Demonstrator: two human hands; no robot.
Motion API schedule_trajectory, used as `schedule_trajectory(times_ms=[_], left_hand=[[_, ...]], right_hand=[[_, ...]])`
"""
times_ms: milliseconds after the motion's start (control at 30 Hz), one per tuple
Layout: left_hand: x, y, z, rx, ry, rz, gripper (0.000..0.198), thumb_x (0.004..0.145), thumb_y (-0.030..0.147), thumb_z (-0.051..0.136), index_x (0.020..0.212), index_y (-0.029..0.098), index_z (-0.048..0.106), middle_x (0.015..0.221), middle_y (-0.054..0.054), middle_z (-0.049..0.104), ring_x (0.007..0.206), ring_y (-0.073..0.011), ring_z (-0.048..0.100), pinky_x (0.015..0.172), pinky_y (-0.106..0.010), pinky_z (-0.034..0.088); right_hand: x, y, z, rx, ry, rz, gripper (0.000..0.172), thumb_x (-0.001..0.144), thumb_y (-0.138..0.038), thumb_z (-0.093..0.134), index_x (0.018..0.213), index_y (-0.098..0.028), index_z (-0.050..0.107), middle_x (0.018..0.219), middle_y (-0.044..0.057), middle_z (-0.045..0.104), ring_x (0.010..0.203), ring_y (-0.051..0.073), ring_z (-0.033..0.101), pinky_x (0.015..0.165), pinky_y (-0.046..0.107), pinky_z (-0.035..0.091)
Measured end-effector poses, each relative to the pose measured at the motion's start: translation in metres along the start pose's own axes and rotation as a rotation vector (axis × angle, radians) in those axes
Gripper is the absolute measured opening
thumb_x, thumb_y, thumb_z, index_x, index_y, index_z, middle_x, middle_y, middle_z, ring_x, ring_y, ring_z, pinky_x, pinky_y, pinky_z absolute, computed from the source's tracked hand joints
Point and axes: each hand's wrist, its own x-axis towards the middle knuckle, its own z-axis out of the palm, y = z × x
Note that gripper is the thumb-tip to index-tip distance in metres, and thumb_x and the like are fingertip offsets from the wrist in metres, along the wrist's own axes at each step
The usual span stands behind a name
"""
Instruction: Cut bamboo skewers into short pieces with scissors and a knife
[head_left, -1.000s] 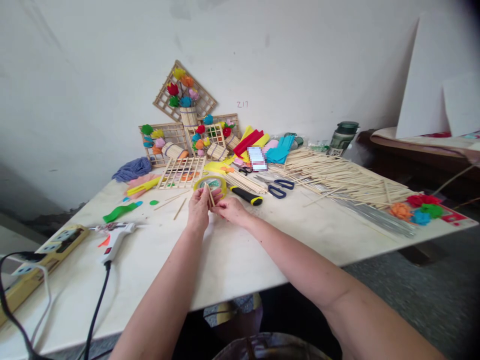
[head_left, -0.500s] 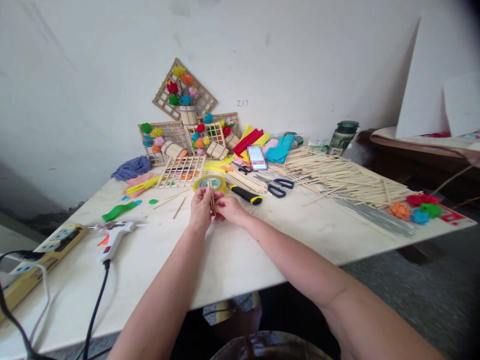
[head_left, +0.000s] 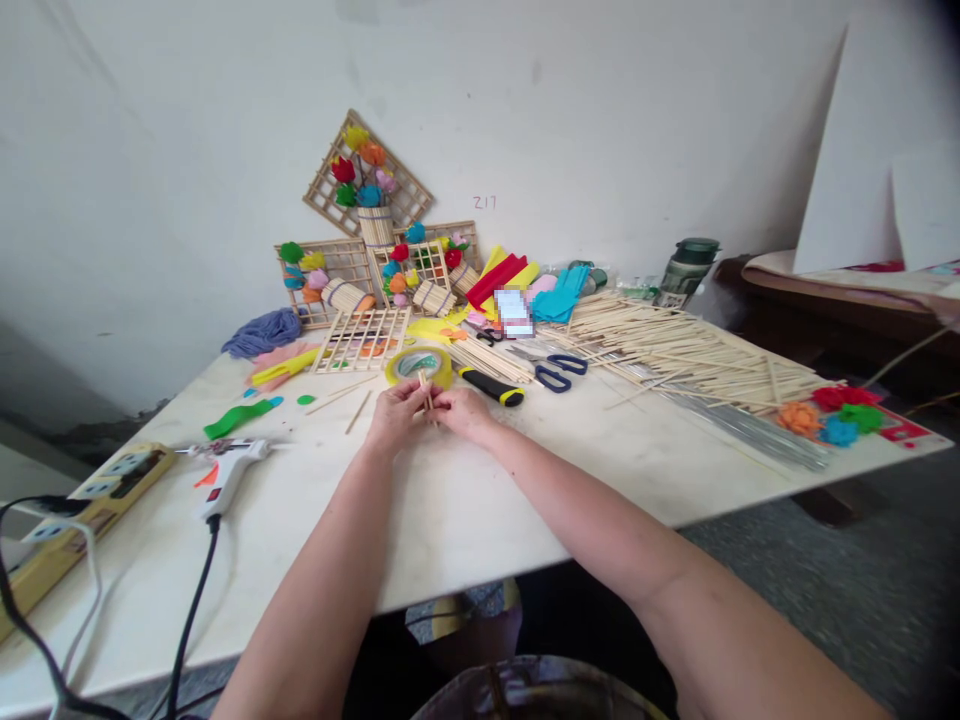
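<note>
Between my two hands stand a few short wooden sticks [head_left: 425,388], upright and close together. My left hand [head_left: 397,413] pinches them from the left side. From the right, the fingers of my right hand [head_left: 463,412] are closed on the same sticks; their lower part is mostly hidden by fingers. Just behind the hands lies a roll of yellow tape [head_left: 444,367]. A black-and-yellow handle [head_left: 491,387] rests to the right of it, near dark blue-handled scissors [head_left: 559,373]. Loose sticks [head_left: 358,412] lie left of my left hand.
A white glue gun [head_left: 232,478] and a power strip [head_left: 97,520] with cords occupy the left. Stick lattices with colourful flowers [head_left: 367,170] lean on the wall. A large stick pile [head_left: 690,345], crumpled coloured flowers [head_left: 840,415] and a green bottle [head_left: 686,272] are on the right.
Both hands have lowered slightly toward the tabletop with the sticks, and the left hand has shifted a little left. More of the tape roll now shows.
</note>
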Motion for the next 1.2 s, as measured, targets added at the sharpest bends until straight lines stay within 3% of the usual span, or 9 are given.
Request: schedule_trajectory(times_ms=[233,433,733,900,1200], left_hand=[[-0.001,-0.001,0.001,-0.015,0.03,-0.105,0.036,0.055,0.044,0.07,0.074,0.013,0.064,0.063,-0.003,0.063,0.053,-0.0113,0.057,0.054,-0.023,0.047],[-0.002,0.001,0.005,0.04,0.014,0.013,0.031,0.058,0.041,0.069,0.07,0.013,0.064,0.059,-0.001,0.061,0.048,-0.0072,0.051,0.047,-0.018,0.04],[-0.001,0.001,0.006,0.0,0.038,0.012,0.031,0.057,0.04,0.069,0.066,0.013,0.059,0.07,-0.004,0.066,0.058,-0.0112,0.058,0.057,-0.022,0.045],[-0.003,0.004,0.006,-0.104,0.113,0.004,0.032,0.058,0.04,0.068,0.071,0.013,0.057,0.072,-0.006,0.067,0.066,-0.0157,0.062,0.062,-0.028,0.049],[-0.001,0.007,0.002,-0.26,0.209,-0.021,0.032,0.057,0.036,0.07,0.072,0.014,0.053,0.069,-0.004,0.066,0.061,-0.0155,0.063,0.059,-0.03,0.05]], right_hand=[[0.0,-0.001,0.0,-0.029,-0.006,0.019,0.015,0.067,-0.033,0.063,0.072,-0.021,0.07,0.066,-0.001,0.064,0.06,0.011,0.053,0.049,0.021,0.03],[0.002,0.003,0.006,-0.017,0.031,-0.022,0.018,0.07,-0.037,0.06,0.071,-0.021,0.069,0.067,0.0,0.065,0.06,0.011,0.053,0.049,0.021,0.03],[-0.001,-0.005,0.002,-0.133,0.02,-0.011,0.022,0.073,-0.038,0.055,0.072,-0.021,0.069,0.069,0.003,0.065,0.062,0.014,0.055,0.048,0.023,0.029],[-0.003,-0.003,0.004,-0.104,0.024,-0.026,0.021,0.073,-0.037,0.056,0.079,-0.022,0.07,0.073,0.002,0.066,0.066,0.015,0.056,0.051,0.024,0.032],[-0.006,-0.009,0.001,-0.005,0.021,-0.029,0.022,0.073,-0.035,0.056,0.064,-0.018,0.065,0.058,-0.001,0.06,0.055,0.01,0.05,0.049,0.021,0.029]])
